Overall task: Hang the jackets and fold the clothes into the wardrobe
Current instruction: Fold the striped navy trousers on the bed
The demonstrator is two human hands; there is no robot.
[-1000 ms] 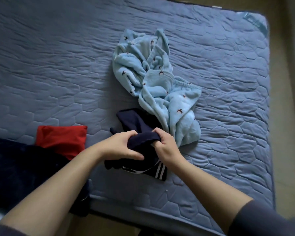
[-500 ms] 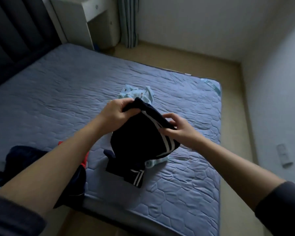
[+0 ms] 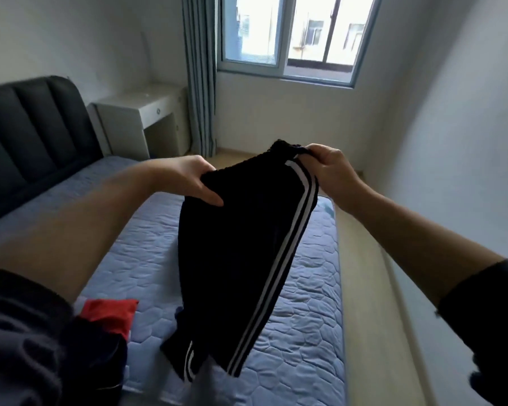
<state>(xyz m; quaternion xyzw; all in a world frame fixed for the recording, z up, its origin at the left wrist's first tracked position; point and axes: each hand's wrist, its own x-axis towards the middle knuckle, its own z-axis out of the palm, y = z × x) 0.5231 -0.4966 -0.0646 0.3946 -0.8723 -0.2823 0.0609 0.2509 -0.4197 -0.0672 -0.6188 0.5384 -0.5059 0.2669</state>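
Dark navy track pants (image 3: 235, 259) with white side stripes hang in the air above the bed. My left hand (image 3: 194, 178) grips the waistband at its left end. At the right end of the waistband my right hand (image 3: 324, 165) pinches the cloth by the stripes. The pant legs dangle down to the mattress (image 3: 305, 288). The light blue garment seen earlier is hidden behind the pants.
A red cloth (image 3: 109, 313) and a dark garment (image 3: 100, 356) lie at the mattress's near left corner. A dark padded headboard (image 3: 33, 133) stands at left, a white desk (image 3: 141, 112) and curtain (image 3: 200, 74) beyond, and a window (image 3: 291, 33) ahead. Floor runs along the bed's right side.
Both hands lifted the dark pants off the mattress and spread the waistband apart. My view tilted up from the bed to the window.
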